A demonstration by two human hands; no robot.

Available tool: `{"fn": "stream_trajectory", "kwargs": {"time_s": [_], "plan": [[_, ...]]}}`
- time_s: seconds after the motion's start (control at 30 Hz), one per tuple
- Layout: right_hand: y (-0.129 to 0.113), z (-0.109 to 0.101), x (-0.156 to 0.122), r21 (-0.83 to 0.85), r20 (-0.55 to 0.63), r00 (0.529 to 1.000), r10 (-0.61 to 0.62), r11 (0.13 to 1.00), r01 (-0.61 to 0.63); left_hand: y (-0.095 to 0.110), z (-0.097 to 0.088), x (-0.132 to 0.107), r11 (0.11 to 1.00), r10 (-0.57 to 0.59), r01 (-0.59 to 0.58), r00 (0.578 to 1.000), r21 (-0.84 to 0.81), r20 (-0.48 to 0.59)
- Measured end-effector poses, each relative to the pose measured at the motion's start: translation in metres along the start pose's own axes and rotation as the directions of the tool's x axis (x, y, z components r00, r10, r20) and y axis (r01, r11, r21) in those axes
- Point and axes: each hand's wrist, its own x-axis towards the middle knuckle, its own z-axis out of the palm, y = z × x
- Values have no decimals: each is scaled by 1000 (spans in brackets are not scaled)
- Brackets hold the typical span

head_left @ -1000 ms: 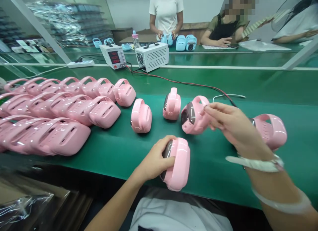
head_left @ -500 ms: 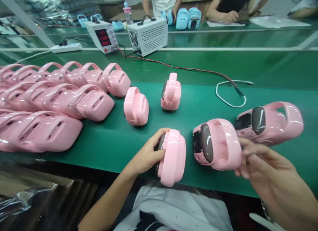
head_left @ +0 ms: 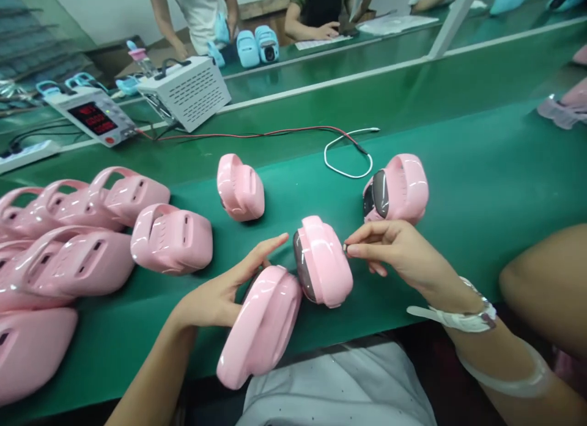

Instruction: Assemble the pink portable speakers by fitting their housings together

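My left hand (head_left: 224, 294) is against a glossy pink handled device (head_left: 263, 328) at the near edge. The thumb presses on its side, the index finger stretches past it, and the other fingers are mostly hidden. Touching that device is a second pink device (head_left: 325, 264) with a dark window on its left side. My right hand (head_left: 394, 249) pinches a small dark and whitish piece (head_left: 345, 249) at this second device's right side; its kind is too small to tell. Just beyond the right hand stands a third pink device (head_left: 406, 184) with a dark window.
More pink devices (head_left: 98, 261) stand in rows at left, with one (head_left: 241, 187) standing farther back. Behind are a power supply (head_left: 94, 117), a grey vented box (head_left: 188, 93) and a white cable loop (head_left: 348, 169). A person's bent arm (head_left: 545, 285) is at right. Co-workers sit or stand opposite.
The view has swung right and tilted. My right hand has moved from the handle end of one pink device to pinching a small piece beside the second. The left index finger has stretched out.
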Motion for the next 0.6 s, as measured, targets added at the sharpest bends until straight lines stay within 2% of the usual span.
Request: {"fn": "stream_trajectory", "kwargs": {"time_s": [0.17,0.3,0.47,0.6], "plan": [[-2,5,2,55,52,999,-8,998,5,-1,-10,5,999,8,-3,994,-43,110],[-1,8,3,79,74,994,-76,994,70,-4,-11,7,994,101,-98,992,-40,81],[9,14,0,97,12,986,-167,982,165,-1,-8,12,987,143,-134,984,-83,110],[17,21,1,262,31,999,-34,965,25,-1,-8,14,982,174,-163,978,-99,117]]}}
